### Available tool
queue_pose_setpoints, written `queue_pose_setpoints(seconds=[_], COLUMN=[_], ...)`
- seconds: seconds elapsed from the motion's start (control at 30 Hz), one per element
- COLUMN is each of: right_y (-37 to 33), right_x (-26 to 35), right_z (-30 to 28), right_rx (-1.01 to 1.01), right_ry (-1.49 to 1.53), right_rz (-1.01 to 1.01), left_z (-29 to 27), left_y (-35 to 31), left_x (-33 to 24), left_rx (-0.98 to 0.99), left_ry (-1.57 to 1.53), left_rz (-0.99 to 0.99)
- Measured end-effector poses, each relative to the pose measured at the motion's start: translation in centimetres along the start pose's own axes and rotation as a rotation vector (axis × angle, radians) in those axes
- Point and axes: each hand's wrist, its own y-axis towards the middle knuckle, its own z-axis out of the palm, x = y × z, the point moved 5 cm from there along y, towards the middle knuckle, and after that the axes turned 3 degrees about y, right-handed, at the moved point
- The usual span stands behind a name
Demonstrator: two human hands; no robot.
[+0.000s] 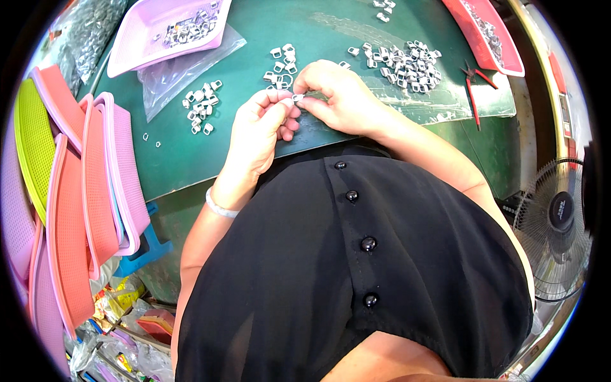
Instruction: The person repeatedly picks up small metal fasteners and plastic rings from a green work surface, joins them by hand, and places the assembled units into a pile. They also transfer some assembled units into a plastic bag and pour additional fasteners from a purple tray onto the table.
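Between the fingertips of both hands, at the near edge of the green table, is a small silvery metal buckle-like piece (297, 97). My left hand (258, 121) pinches it with thumb and forefinger, the other fingers curled. The thumb and forefinger of my right hand (337, 92) close on it from the other side. Just beyond my left hand lies a small group of similar metal pieces (279, 69). Another small pile (202, 105) is to its left. A larger heap of metal pieces (414, 67) spreads past my right hand.
A pink basket (133, 48) with metal pieces rests on a clear plastic bag (165, 89) at far left. A red tray (512, 60) and red-handled pliers (472, 99) are at right. Stacked baskets (70, 242) stand left; a fan (554, 223) stands right.
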Motion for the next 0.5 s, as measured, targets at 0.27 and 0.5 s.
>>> queue_pose_setpoints(seconds=[0.27, 0.5], right_y=[-0.49, -0.68], right_x=[0.21, 0.82], right_z=[-0.30, -0.55], right_rx=[-0.050, -0.062], right_ry=[0.107, 0.030], right_rz=[0.061, -0.014], left_z=[0.24, 0.33], left_y=[0.03, -0.18], left_x=[0.12, 0.07], left_rx=[0.033, 0.045], left_ry=[-0.016, -0.014], left_rz=[0.028, 0.041])
